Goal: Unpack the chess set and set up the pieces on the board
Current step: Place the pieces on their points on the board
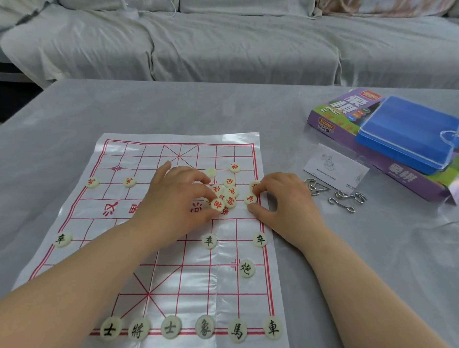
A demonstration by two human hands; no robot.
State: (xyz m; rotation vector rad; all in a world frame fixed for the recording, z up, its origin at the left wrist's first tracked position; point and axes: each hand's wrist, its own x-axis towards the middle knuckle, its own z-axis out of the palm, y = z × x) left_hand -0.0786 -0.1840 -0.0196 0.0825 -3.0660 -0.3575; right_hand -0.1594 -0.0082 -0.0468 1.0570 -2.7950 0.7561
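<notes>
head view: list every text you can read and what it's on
"士", "將", "士", "象", "馬", "車": black, near-row pieces
"卒": three black pawns
"炮": black cannon piece
"相": red piece
"兵": red pieces, upside down
"象棋", "XIANG": purple box
the orange logo on that box: blurred
print on the white card: too small
river characters on the board: partly covered, unreadable

The board (132,163) lies mid-frame on the counter (60,116), a row of pieces (204,329) along its lower edge, loose pieces (228,198) bunched centre-right. Right of it lie a card (334,168) and metal rings (341,197), then a box (326,113) with a case (407,130) on top.
</notes>
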